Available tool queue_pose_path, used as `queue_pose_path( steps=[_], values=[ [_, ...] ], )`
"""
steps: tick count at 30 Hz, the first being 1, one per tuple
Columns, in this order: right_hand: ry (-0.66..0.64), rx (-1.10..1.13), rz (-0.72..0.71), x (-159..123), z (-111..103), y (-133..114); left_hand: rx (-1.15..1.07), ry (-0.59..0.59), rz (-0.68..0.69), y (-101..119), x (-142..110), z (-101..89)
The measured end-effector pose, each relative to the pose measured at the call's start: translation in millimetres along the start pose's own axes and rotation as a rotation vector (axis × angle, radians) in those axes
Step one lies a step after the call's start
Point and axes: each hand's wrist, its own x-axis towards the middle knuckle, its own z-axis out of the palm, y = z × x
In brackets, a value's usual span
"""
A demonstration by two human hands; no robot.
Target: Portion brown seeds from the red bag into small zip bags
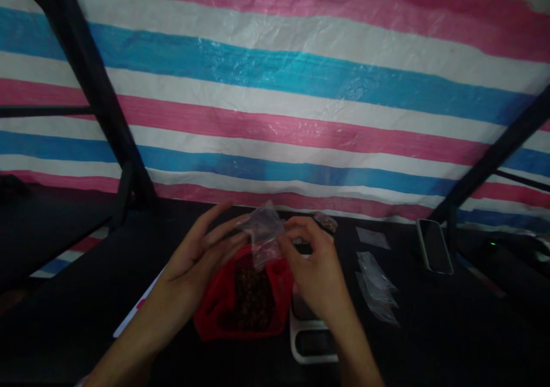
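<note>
A clear plastic bag (267, 241) hangs in the air over the back of a red bag (206, 325), toward the far edge of the black surface (412, 341). The right hand (315, 261) pinches its right side between thumb and fingertips; the left hand (184, 272) has its fingers stretched out at the other side, and whether they grip the film or merely touch it I cannot tell. The thin film could slip or fold shut if that left contact is only light, and a knock to the red bag's soft, slack rim might spill the small dark brown pieces (253, 301) inside it onto the surface or the scale (296, 352) close by. The clear bag looks thin, glossy and crumpled, its upper corner pointing up toward the far edge; no contents can be made out.
</note>
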Motion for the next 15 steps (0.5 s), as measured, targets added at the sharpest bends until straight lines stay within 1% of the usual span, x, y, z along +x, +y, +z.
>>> queue_pose_path(
  steps=[2, 3, 4, 5, 6, 7, 8, 9, 11, 13, 15],
  values=[
    [0.106, -0.025, 0.086, 9.3, -37.4, 23.5, -0.018, 0.055, 0.030, 1.7, 1.0, 0.0],
    [0.145, -0.090, 0.162, 12.0, -60.1, 38.7, -0.002, 0.084, 0.047, 3.0, 1.3, -0.8],
    [0.206, -0.214, 0.250, 12.9, -83.5, 55.1, 0.028, 0.109, 0.057, 4.6, 1.5, -1.9],
    [0.253, -0.385, 0.343, 11.9, -105.9, 71.7, 0.061, 0.131, 0.059, 6.5, 1.5, -3.1],
    [0.268, -0.574, 0.443, 9.3, -125.8, 87.5, 0.089, 0.150, 0.059, 8.5, 1.5, -4.3],
    [0.253, -0.758, 0.544, 5.5, -142.0, 101.5, 0.111, 0.166, 0.060, 10.5, 1.5, -5.1],
    [0.174, -0.900, 0.607, 1.3, -154.0, 113.1, 0.127, 0.174, 0.057, 12.2, 1.6, -5.5],
    [0.145, -0.942, 0.630, -2.8, -161.6, 121.9, 0.139, 0.181, 0.055, 13.5, 1.6, -5.4],
    [0.118, -0.999, 0.619, -8.7, -165.1, 131.7, 0.154, 0.203, 0.056, 14.7, 1.9, -4.0],
    [0.079, -1.013, 0.532, -10.5, -158.4, 134.4, 0.168, 0.211, 0.056, 13.8, 2.5, -2.1],
    [-0.010, -1.020, 0.436, -10.3, -148.3, 135.5, 0.184, 0.207, 0.065, 11.4, 3.4, -0.6]
  ],
)
